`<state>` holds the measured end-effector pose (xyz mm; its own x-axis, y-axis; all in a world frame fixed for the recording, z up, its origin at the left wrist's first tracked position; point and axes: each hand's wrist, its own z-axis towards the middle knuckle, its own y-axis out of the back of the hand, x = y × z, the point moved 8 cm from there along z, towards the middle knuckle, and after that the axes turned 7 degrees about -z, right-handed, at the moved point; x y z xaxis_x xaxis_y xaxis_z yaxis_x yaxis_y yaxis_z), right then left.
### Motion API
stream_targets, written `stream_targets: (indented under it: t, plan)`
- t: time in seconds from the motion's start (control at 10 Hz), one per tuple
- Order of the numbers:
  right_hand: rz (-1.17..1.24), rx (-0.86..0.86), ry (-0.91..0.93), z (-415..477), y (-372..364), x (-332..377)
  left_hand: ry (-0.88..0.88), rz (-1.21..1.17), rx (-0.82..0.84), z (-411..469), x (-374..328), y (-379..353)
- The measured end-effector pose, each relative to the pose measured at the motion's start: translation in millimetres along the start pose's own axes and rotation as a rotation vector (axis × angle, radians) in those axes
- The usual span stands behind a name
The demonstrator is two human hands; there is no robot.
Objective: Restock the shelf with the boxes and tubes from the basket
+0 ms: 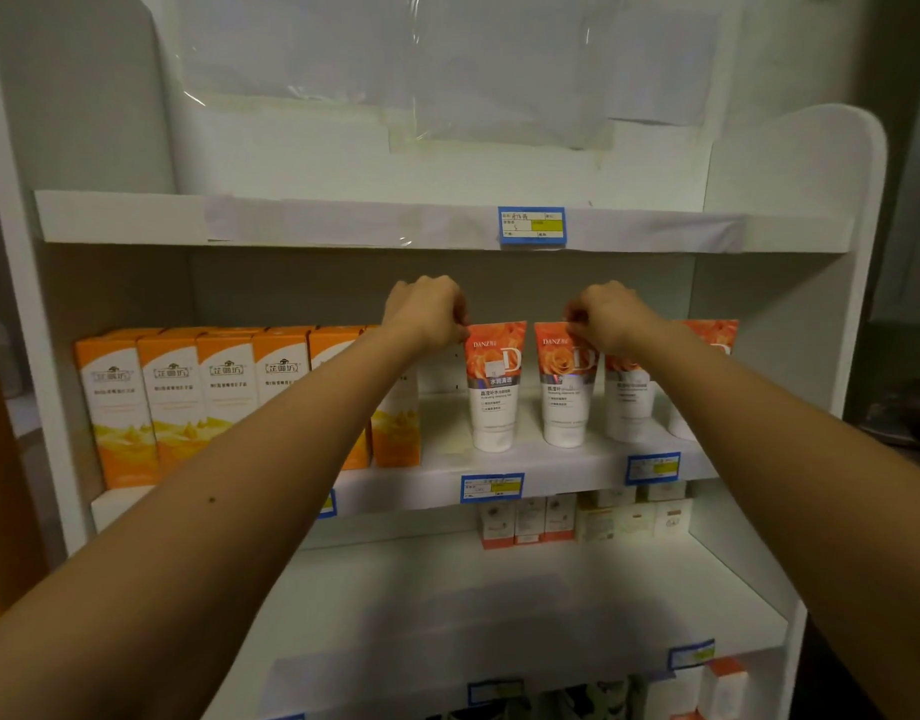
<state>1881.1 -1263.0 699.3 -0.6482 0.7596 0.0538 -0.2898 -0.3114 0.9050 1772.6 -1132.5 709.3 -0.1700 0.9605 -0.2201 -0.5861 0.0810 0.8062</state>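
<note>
Left hand (426, 311) pinches the crimped top of an orange-and-white plastic tube (494, 392), cap-down on the white shelf (551, 462), frame centre; right hand (611, 319) pinches the neighbouring tube (567, 402). Probably light, soft-walled: hold the stiff crimp.

Pretty dim in here, with a greenish cast over everything. The shelf (135, 220) is a white unit with rounded side panels (811, 163), and there's a clear plastic sheet (447, 70) taped over its back board up top. Blue price tags (532, 227) are stuck on the front edges. Past its right side the room goes dark. A brown panel (0, 485) sits far left.
</note>
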Motion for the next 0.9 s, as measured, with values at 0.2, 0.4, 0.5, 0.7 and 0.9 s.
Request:
stream_targets:
  t: [0.2, 0.4, 0.5, 0.7, 0.9]
  plan:
    - [0.027, -0.010, -0.006, -0.5, -0.5, -2.3, 0.008, 0.033, -0.007, 4.6, 1.1, -0.8]
    - [0.060, -0.016, 0.000, 0.6, -3.7, -3.2, 0.012, 0.043, 0.011, 8.6, 3.3, -2.4]
    - [0.073, -0.012, 0.000, 0.6, -4.3, -3.3, 0.016, 0.047, 0.012, 9.4, 2.5, -1.5]
    - [0.080, -0.019, 0.019, -3.7, -2.6, -3.9, 0.009, 0.079, -0.003, 4.9, 0.0, -1.4]
    - [0.081, -0.157, 0.114, -21.3, 10.9, -8.2, -0.018, 0.103, -0.044, -5.8, -0.6, -2.3]
